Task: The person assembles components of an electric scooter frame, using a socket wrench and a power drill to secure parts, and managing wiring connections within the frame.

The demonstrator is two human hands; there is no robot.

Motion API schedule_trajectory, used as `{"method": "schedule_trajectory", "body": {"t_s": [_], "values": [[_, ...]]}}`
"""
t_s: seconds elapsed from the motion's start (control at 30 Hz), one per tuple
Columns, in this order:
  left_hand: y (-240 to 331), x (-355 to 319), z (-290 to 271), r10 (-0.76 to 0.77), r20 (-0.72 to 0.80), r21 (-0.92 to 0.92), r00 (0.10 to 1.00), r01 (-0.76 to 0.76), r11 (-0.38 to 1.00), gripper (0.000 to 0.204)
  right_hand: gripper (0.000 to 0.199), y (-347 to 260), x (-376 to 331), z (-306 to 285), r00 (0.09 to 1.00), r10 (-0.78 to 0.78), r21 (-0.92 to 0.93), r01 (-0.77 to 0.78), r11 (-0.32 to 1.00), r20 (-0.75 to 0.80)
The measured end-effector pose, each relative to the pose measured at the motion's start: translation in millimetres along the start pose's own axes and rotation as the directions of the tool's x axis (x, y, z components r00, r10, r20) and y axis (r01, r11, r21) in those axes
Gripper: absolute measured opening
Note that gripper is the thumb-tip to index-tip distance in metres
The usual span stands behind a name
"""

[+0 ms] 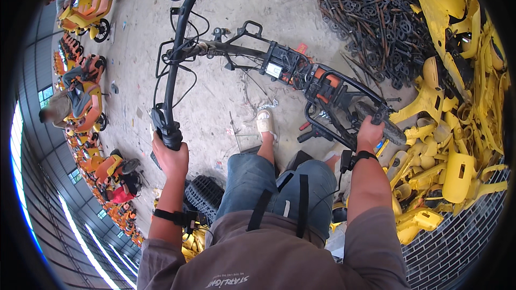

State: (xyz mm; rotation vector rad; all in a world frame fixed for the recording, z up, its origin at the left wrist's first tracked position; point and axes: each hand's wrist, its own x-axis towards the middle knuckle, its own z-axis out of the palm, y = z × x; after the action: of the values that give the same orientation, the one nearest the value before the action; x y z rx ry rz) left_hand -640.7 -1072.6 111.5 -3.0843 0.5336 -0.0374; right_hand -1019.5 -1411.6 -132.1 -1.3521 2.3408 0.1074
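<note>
- Gripping both ends of a stripped black metal scooter frame point(258, 59), the person stands over it on the dusty concrete floor point(231, 0); the frame stretches from the upper middle of the frame down to the right of centre.
- The left hand point(171, 156), left of centre, has its fingers point(161, 145) wrapped fully closed round the black rubber handlebar grip point(166, 129), arm reaching straight forward, a dark strap on the wrist.
- The right hand point(370, 134), right of centre, is curled shut over the black tubular rear rack bar point(344, 88), just beside the small rear tyre point(384, 123); its forearm rises from the lower edge with a black wristband.
- Risks, as I judge them: the loose black cables point(183, 75) hanging off the stem could snag or swing as the frame moves; the steering column may pivot and twist the left wrist.
- One foot in a pale sandal point(265, 122) sits right beneath the frame, so a slipped grip would likely drop metal onto it.
- The heap of yellow plastic body panels point(457, 129) on the right and the pile of dark metal parts point(376, 21) at upper right crowd the rear end; the tyre could catch there.
- Orange and yellow ride-on vehicles point(86, 11) line the left edge, well apart.
</note>
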Motion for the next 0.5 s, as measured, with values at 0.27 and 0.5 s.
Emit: {"method": "schedule_trajectory", "body": {"t_s": [0.27,0.5], "values": [[-5,1,4,0.008,0.0,0.017,1.0,-0.008,1.0,0.082,0.056,-2,0,1,1.0,0.021,-0.015,-0.021,1.0,0.012],[3,5,1,0.018,-0.004,0.012,1.0,-0.018,1.0,0.08,0.056,-11,3,-6,1.0,0.002,-0.008,-0.002,1.0,0.016]]}}
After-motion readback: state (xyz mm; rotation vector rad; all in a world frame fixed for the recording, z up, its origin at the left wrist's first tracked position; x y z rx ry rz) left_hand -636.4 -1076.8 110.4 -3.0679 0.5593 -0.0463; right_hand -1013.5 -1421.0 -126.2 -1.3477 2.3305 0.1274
